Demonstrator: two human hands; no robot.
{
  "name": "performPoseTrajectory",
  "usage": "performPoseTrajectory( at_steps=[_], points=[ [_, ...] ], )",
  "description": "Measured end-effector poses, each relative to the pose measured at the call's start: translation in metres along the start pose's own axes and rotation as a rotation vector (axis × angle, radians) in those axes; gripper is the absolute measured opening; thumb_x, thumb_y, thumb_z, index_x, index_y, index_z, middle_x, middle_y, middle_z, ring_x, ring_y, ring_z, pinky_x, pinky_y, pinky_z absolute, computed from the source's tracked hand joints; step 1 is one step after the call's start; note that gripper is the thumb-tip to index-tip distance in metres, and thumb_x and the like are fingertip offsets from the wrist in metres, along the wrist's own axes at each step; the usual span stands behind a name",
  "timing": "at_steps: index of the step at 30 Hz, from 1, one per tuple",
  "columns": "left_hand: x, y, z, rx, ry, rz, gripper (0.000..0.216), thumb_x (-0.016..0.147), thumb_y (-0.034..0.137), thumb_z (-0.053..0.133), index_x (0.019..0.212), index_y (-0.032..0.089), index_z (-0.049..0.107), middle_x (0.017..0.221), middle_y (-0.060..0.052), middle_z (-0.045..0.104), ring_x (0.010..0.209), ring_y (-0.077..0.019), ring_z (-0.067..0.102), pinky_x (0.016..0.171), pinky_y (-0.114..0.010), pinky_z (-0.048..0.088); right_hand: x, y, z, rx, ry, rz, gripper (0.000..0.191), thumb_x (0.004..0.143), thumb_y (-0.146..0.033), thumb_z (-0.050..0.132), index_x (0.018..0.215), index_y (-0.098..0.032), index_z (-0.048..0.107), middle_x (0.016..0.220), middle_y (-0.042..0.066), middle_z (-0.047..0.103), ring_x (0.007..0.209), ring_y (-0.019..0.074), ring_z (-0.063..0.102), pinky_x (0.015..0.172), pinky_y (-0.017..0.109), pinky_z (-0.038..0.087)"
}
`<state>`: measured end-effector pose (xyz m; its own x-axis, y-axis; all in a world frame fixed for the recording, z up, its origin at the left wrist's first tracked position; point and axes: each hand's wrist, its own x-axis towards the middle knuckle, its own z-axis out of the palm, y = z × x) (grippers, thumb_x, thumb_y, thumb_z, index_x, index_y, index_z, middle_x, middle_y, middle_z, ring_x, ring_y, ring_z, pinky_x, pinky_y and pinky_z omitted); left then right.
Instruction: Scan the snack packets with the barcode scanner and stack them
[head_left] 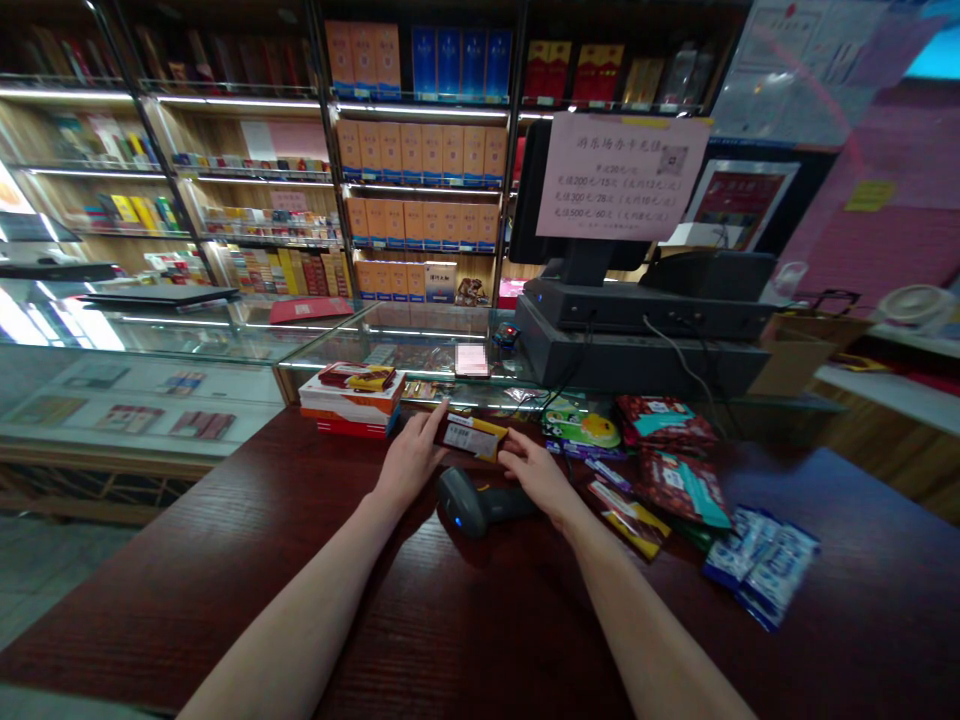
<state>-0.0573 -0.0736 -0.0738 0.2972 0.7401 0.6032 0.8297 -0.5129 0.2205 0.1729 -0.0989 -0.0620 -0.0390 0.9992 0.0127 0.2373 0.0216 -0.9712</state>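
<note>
**Two hands hold a snack packet over a scanner**

A long yellow and brown snack packet (pixel 471 437) with a white label is held just above the dark red wooden counter (pixel 225 580), near its far edge. The left hand (pixel 411 455) pinches the packet's left end. The right hand (pixel 534 470) pinches its right end. Both hands are closed on it.

Just below the packet, between the two wrists, a grey plastic scanner (pixel 472 505) with a small blue light lies on the counter. Its handle points toward the right hand.

To the left sits a stack of flat red and white boxes (pixel 349 405). To the right lie shiny red and teal snack bags (pixel 679 470). Further right are some blue and white packets (pixel 765 565).

Behind the bags stands a black till (pixel 637 325) with a pink paper sign (pixel 622 175) stuck on its screen. A small phone with a lit pink screen (pixel 471 358) lies on the glass case (pixel 337 345). Far back, shelves hold rows of orange boxes (pixel 420 150).
</note>
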Motion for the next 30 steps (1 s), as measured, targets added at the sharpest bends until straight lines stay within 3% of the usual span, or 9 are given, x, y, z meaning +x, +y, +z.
performPoseTrajectory(
  at_steps=[5, 10, 16, 21, 24, 30],
  points=[
    [-0.001, -0.002, 0.002, -0.045, -0.061, -0.014, 0.09, 0.085, 0.024, 0.065, 0.158, 0.029, 0.013, 0.12, -0.008, 0.056, 0.112, -0.0249, 0.054, 0.102, -0.041, 0.046, 0.004, 0.003, 0.0, -0.026, 0.006, -0.002, 0.066, 0.084, -0.029, 0.061, 0.148, -0.022, 0.046, 0.13, 0.011, 0.067, 0.103, 0.0231, 0.07, 0.085, 0.038, 0.058],
    [-0.004, -0.007, 0.006, -0.295, -0.083, -0.081, 0.075, 0.09, 0.027, 0.057, 0.157, 0.023, 0.023, 0.121, -0.011, 0.06, 0.117, -0.0247, 0.057, 0.106, -0.044, 0.044, 0.004, 0.005, 0.0, -0.099, 0.034, -0.047, 0.066, 0.086, -0.031, 0.06, 0.149, -0.02, 0.044, 0.132, 0.013, 0.065, 0.109, 0.0238, 0.069, 0.094, 0.042, 0.055],
    [-0.004, -0.01, 0.015, -0.692, -0.035, -0.278, 0.069, 0.09, 0.03, 0.056, 0.152, 0.02, 0.028, 0.133, -0.014, 0.062, 0.117, -0.0208, 0.064, 0.104, -0.043, 0.048, 0.006, 0.008, 0.004, -0.071, 0.054, -0.165, 0.064, 0.087, -0.028, 0.057, 0.149, -0.022, 0.044, 0.146, 0.012, 0.054, 0.124, 0.0222, 0.062, 0.108, 0.038, 0.047],
    [0.001, -0.006, 0.02, -0.862, 0.019, -0.325, 0.053, 0.089, 0.033, 0.055, 0.139, 0.02, 0.042, 0.137, -0.014, 0.061, 0.125, -0.0212, 0.061, 0.105, -0.042, 0.048, 0.005, 0.01, 0.009, -0.003, 0.072, -0.233, 0.068, 0.087, -0.034, 0.056, 0.152, -0.021, 0.038, 0.151, 0.013, 0.049, 0.136, 0.0231, 0.052, 0.111, 0.04, 0.045],
    [0.004, -0.003, 0.019, -0.922, 0.067, -0.415, 0.046, 0.089, 0.04, 0.056, 0.129, 0.019, 0.048, 0.131, -0.015, 0.064, 0.127, -0.0233, 0.059, 0.102, -0.042, 0.05, 0.003, 0.009, 0.009, 0.007, 0.07, -0.259, 0.064, 0.087, -0.037, 0.056, 0.148, -0.018, 0.043, 0.151, 0.014, 0.048, 0.138, 0.0237, 0.05, 0.112, 0.041, 0.044],
    [0.005, 0.002, 0.014, -1.038, 0.176, -0.601, 0.046, 0.08, 0.057, 0.066, 0.101, 0.017, 0.058, 0.1, -0.01, 0.073, 0.097, -0.0232, 0.07, 0.088, -0.04, 0.054, -0.001, 0.002, 0.011, 0.021, 0.1, -0.33, 0.05, 0.09, -0.044, 0.056, 0.135, -0.022, 0.054, 0.144, 0.011, 0.056, 0.134, 0.0229, 0.054, 0.113, 0.041, 0.043]
  ],
)
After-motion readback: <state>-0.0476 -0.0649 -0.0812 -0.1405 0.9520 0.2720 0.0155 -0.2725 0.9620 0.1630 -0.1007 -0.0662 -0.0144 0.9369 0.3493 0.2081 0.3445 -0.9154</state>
